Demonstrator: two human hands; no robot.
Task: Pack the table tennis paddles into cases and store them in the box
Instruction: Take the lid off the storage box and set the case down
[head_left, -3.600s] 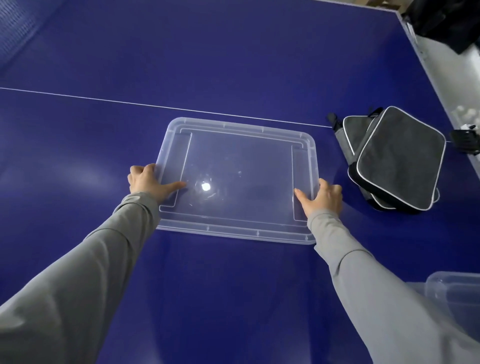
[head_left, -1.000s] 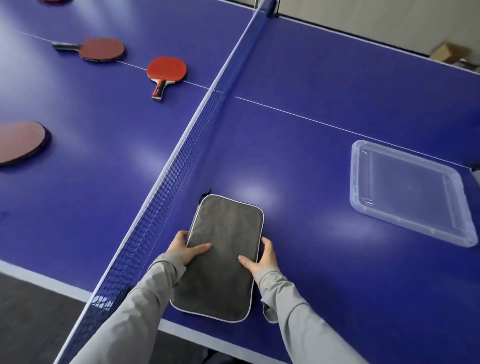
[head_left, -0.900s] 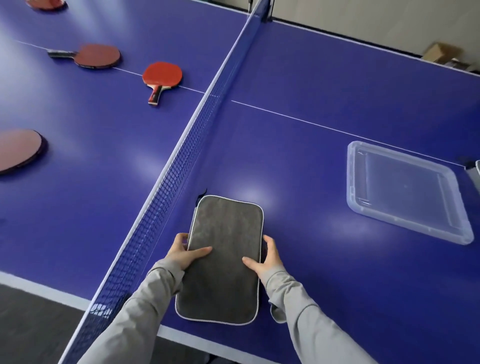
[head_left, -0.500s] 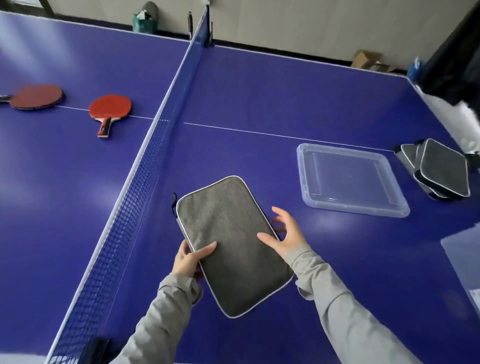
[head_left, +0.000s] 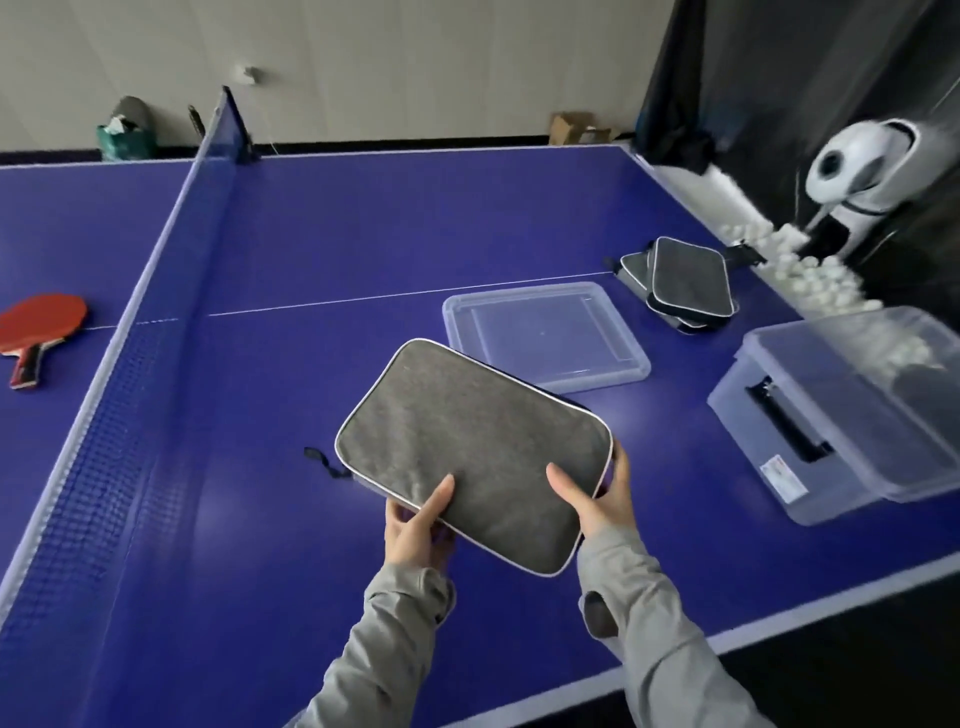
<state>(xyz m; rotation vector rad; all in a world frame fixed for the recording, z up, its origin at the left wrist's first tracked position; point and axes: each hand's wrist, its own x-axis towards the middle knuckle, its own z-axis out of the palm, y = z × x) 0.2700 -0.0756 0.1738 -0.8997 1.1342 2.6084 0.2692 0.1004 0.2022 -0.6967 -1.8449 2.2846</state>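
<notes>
A grey paddle case with white piping is lifted off the blue table, tilted and turned crosswise. My left hand grips its near left edge, thumb on top. My right hand grips its near right corner. The clear box lid lies flat beyond the case. To the right stands the clear plastic box with a black handle. Two or three more grey cases are stacked at the far right. A red paddle lies across the net on the left.
The net runs from the far edge toward me on the left. A white ball machine and a trough of white balls sit off the table's right end. The table's near edge is close to my arms.
The case has risen off the table and swung toward the right in both hands. My view has turned right, bringing the clear box and the ball machine into sight.
</notes>
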